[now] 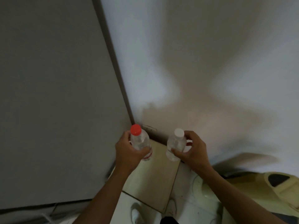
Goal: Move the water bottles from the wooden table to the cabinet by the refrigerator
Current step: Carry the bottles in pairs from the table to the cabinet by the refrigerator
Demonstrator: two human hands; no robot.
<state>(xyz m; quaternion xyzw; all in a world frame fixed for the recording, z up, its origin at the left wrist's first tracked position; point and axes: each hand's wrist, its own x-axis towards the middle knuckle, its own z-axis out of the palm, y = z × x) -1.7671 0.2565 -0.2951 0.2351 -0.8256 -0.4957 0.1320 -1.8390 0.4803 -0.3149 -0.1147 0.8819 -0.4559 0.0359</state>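
Note:
My left hand (127, 151) grips a clear water bottle with a red cap (140, 140), held upright. My right hand (192, 151) grips a second clear bottle with a white cap (175, 143), also upright. Both bottles hover just above a pale cabinet top (155, 177) that sits between the grey refrigerator side and the white wall. Whether either bottle's base touches the cabinet top is unclear, as my fingers cover the lower parts.
The tall grey refrigerator side (56, 102) fills the left. A white wall (210, 62) stands straight ahead, with a wall socket (149, 127) low behind the bottles. A cream-coloured object (252, 188) lies at the lower right. White shoes (137, 214) show on the floor.

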